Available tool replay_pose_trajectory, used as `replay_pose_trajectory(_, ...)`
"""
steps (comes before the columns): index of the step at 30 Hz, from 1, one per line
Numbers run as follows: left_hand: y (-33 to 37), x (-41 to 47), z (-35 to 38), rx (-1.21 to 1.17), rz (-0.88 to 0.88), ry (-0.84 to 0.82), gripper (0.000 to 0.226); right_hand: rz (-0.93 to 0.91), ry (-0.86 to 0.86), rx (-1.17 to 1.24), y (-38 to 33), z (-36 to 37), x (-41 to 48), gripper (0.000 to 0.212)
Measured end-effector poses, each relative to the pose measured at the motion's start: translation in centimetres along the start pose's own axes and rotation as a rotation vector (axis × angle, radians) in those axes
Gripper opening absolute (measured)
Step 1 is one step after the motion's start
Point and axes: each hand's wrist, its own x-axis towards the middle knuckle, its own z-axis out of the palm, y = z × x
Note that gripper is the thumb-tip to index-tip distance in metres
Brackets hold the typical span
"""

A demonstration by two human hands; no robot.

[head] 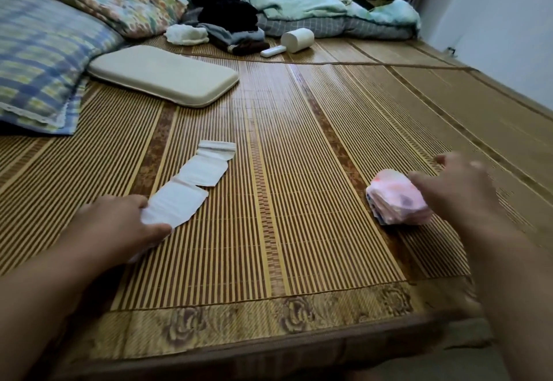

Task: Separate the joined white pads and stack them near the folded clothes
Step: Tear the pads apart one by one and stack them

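Seemingly early, the left hand (119, 222) pinches the still-joined strip of white rectangular pads (191, 183) lower left, while the right hand (457, 192), fingers spread, touches the pink folded cloth stack (395, 201).

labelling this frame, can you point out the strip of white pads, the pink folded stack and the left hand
strip of white pads (196, 181), head view, on the middle pad.
pink folded stack (395, 201), head view, on its top face.
left hand (119, 222), head view, on the back of the hand.

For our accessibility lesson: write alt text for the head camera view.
On a bamboo mat, the left hand holds one end of a strip of joined white pads, while the right hand reaches over a pink folded stack.
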Motion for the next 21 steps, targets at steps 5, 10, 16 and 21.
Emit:
replay_pose_trajectory(5,0.8,-1.6,-1.1,-0.237,0.115,-0.172,0.053,-0.357,0.087,0.148,-5.7,1.4,-3.4,0.046)
replay_pose_trajectory(10,-0.6,-3.1,-1.8,-0.223,0.283,-0.406,0.045,-0.559,-0.116,0.164,-10.6,5.1,-7.6,0.041)
replay_pose_trajectory(16,-3.8,-4.5,-2.7,-0.167,0.388,-0.461,0.050,-0.513,-0.536,-0.041,-13.9,8.3,-9.7,0.063)
replay_pose_trajectory(21,-6.0,-4.9,-3.3,-0.335,0.356,-0.460,0.050,-0.515,-0.780,-0.197,-13.4,4.6,-8.5,0.052)
